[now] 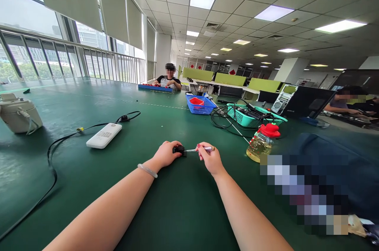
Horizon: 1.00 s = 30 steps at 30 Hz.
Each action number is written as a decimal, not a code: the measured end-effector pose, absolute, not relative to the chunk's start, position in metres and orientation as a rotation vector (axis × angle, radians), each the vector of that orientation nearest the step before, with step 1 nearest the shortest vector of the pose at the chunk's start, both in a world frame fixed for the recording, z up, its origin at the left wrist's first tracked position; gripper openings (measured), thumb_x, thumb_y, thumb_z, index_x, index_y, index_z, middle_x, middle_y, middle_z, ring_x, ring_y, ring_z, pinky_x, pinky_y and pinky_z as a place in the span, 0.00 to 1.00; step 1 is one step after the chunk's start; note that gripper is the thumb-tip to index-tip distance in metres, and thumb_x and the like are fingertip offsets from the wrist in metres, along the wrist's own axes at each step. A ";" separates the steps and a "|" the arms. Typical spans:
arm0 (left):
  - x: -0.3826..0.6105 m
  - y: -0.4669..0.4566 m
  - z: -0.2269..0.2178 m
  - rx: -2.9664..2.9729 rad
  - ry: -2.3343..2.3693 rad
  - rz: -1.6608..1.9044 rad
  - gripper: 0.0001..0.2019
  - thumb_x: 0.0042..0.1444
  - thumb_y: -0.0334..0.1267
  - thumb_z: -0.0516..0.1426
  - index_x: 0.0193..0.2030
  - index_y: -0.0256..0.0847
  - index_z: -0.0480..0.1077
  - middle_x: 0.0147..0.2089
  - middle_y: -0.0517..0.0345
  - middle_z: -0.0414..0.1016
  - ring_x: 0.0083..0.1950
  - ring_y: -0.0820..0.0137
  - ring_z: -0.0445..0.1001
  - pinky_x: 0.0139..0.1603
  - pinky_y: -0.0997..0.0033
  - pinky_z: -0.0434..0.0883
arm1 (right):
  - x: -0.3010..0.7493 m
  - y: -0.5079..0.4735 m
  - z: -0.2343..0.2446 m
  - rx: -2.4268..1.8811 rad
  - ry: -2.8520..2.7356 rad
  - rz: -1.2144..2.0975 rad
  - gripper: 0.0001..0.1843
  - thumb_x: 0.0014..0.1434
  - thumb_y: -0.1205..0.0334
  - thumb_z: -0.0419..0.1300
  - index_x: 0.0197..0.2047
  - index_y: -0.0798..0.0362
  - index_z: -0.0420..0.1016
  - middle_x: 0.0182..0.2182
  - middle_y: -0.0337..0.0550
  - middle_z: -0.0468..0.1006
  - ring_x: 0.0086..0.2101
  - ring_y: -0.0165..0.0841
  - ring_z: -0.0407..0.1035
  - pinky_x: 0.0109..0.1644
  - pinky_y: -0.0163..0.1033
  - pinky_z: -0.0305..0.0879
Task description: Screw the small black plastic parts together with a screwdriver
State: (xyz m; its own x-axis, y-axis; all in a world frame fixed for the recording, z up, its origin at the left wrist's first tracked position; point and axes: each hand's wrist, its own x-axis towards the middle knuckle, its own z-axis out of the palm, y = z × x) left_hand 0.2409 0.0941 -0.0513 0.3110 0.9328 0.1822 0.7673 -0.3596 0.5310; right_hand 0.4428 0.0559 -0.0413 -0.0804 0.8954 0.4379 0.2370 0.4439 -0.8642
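- At the left edge of the frame a beige appliance (19, 114) sits on the green table (89, 187). A black cable (53, 152) loops past it towards a flat white device (104, 135).
- Just left of centre, your left hand (166, 154) is curled down over a small black part (179, 150), pinning it against the table.
- Just right of centre, your right hand (209, 158) pinches a slim tool (197, 150) between closed fingertips, with its tip at the black part.
- To the right stands a jar with a red lid (262, 142). Above it are a blue basket (199, 104) and a green basket (251, 116).
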 end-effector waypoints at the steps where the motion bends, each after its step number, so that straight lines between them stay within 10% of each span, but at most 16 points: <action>1: 0.241 0.094 -0.052 2.238 1.520 0.665 0.18 0.52 0.39 0.60 0.51 0.49 0.73 0.49 0.59 0.79 0.53 0.60 0.71 0.56 0.63 0.68 | 0.442 0.054 -0.039 -1.009 -1.623 0.724 0.19 0.59 0.46 0.54 0.26 0.51 0.71 0.17 0.35 0.65 0.19 0.29 0.60 0.25 0.35 0.58; 30: 0.242 0.096 -0.054 2.316 1.508 0.640 0.21 0.53 0.42 0.60 0.55 0.49 0.72 0.50 0.55 0.78 0.55 0.58 0.70 0.59 0.63 0.66 | 0.441 0.055 -0.039 -1.168 -1.661 0.421 0.18 0.61 0.46 0.53 0.32 0.49 0.75 0.24 0.40 0.73 0.24 0.33 0.67 0.28 0.36 0.61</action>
